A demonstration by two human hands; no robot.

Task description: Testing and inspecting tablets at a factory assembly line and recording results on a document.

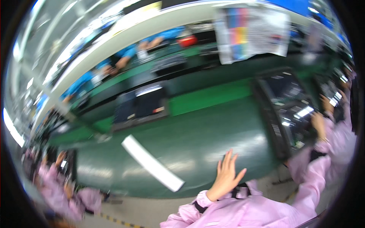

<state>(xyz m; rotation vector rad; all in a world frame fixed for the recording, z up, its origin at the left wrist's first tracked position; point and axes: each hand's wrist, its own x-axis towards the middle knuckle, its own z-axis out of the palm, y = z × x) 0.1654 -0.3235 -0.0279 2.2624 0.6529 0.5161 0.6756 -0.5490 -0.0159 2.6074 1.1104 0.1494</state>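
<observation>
My left hand is held over the near edge of the green work surface, fingers spread, with nothing in it. A white strip lies slantwise on the surface to its left, apart from it. Off to the right, my right hand reaches to the side of a black tray that carries dark glossy panels. Its fingers meet the edge of the nearer panel, but blur hides whether they grip it. Both my sleeves are pink with dark cuff bands.
Another black tray with dark panels sits farther back on a bright green belt. A printed sheet hangs from a white rail. People in blue sleeves work beyond it; pink-sleeved co-workers stand left and right.
</observation>
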